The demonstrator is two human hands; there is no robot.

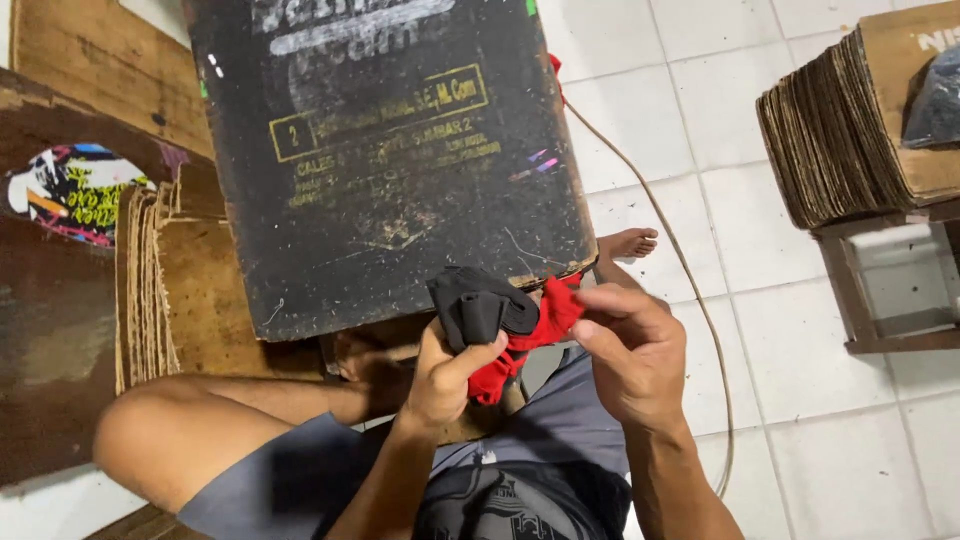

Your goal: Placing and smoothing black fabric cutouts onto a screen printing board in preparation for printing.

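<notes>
— What did the hands hold?

— The left hand (447, 375) gripped a dark cloth (478, 305), fingers closed around it; the right hand (632, 352) pinched a red cloth (548, 322) just at its three o'clock. Both looked light, soft and limp, best taken by a bunched fold.

— Any labels?

— At twelve o'clock, a worn black board (390, 150) bore a yellow-framed rectangular label; stacked brown cardboard (835, 130) sat at two o'clock.

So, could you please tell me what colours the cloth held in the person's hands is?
Black and red cloth, clearest in the head view.
</notes>
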